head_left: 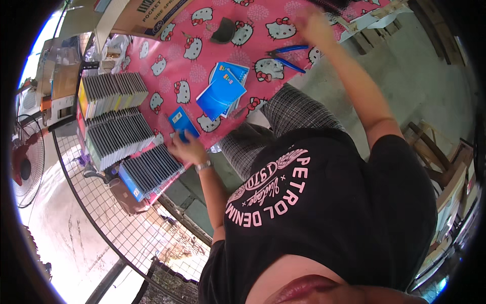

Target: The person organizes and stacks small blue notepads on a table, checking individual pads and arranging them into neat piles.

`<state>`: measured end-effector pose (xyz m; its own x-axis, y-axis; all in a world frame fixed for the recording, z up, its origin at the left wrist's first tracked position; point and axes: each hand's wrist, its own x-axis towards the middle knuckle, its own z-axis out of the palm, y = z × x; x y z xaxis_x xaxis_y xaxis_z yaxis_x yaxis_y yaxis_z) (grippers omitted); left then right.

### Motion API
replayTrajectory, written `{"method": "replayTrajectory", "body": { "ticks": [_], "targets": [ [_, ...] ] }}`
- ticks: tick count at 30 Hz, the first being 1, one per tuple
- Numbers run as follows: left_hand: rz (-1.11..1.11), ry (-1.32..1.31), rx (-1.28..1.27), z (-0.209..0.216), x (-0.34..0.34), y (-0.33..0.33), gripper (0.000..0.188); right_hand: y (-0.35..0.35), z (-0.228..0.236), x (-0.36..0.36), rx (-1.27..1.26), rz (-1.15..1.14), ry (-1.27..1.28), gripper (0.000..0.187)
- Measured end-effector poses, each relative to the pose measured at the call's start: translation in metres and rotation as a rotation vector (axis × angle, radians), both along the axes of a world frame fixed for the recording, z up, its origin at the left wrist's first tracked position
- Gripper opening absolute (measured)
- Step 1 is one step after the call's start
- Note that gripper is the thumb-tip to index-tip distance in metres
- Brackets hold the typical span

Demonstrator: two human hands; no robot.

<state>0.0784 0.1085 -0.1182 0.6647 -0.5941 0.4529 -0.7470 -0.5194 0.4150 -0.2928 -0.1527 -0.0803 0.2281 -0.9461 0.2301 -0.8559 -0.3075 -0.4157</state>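
A small blue notebook [183, 120] with a white label lies at the table's near left edge, and my left hand [188, 148] has its lower end between thumb and fingers. My right hand [315, 29] is over the far right part of the table, smeared by motion, so its fingers do not show clearly. Close to it is a dark object [331, 6], partly cut off by the frame's top. Blue-handled pliers [289, 57] lie open below that hand. Between my hands a loose, fanned pile of blue spiral notebooks [221, 95] rests on the pink cloth.
Rows of stacked dark-edged notebooks [119, 137] stand at the table's left side. A dark curved piece [223, 31] lies on the pink patterned tablecloth [169, 55]. At the back is a cardboard box [147, 17]. A fan [25, 164] stands far left, beside wire mesh [116, 223].
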Motion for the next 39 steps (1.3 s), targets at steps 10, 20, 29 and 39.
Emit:
{"method": "replayTrajectory", "body": {
  "ticks": [10,20,29,39],
  "targets": [
    [-0.870,-0.210,0.319,0.057,-0.103,-0.086,0.029,-0.122,-0.038,-0.090,-0.073,-0.089,0.331,0.026],
    [-0.810,-0.235,0.277,0.080,-0.085,-0.123,0.022,0.023,0.021,0.071,0.239,0.647,-0.499,0.020],
    [-0.787,-0.312,0.143,0.069,-0.089,-0.137,0.019,0.030,0.010,0.107,-0.060,0.627,-0.677,0.019],
    [-0.700,-0.304,0.145,0.062,-0.095,-0.140,0.022,0.024,0.019,0.103,0.206,0.766,-0.553,0.021]
  ]
}}
